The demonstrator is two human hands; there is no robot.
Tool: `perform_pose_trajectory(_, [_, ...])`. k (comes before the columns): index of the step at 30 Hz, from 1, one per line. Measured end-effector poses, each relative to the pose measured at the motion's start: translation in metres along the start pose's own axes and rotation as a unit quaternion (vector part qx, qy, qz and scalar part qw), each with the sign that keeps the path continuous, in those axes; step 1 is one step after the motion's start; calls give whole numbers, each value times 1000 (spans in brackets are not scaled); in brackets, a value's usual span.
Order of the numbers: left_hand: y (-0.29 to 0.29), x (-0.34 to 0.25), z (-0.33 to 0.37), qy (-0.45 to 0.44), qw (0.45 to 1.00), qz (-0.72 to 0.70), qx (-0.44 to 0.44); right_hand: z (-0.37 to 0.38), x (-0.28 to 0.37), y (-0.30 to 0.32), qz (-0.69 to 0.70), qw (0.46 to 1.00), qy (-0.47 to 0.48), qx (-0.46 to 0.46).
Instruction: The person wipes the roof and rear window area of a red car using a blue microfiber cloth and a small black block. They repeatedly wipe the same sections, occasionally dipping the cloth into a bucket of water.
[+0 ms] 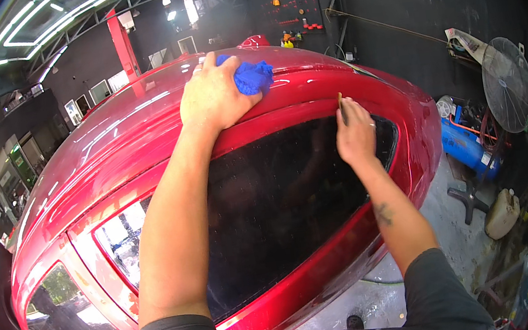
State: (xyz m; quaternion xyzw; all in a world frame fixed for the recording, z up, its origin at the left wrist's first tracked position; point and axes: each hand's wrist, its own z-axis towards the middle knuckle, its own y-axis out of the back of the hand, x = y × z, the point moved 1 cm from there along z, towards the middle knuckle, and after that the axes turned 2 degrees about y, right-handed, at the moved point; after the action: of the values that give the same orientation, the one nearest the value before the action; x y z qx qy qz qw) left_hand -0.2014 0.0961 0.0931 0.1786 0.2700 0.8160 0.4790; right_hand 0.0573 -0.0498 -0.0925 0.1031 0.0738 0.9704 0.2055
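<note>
A glossy red car [284, 113] fills the middle of the view, its roof curving away from me. My left hand [212, 95] is closed on a bunched blue cloth [254, 78], pressed to the roof edge above the dark side window [282, 202]. Over the upper right part of that window, my right hand [357, 130] is closed around a thin, flat, yellowish-edged piece [342, 108]. Its edge points up toward the red roof rail; most of it is hidden by my fingers, so its exact kind does not show.
To the right stand a round fan [508, 85], a blue air compressor [466, 147] and an off-white plastic jug [502, 213] on the grey floor [354, 305]. Tools hang on the dark back wall [390, 11]. A red post [122, 44] rises beyond the car.
</note>
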Motion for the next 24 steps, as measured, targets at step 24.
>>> perform_pose_trajectory(24, [-5, 11, -9, -78, 997, -10, -18, 3, 37, 11, 161, 979, 121, 30])
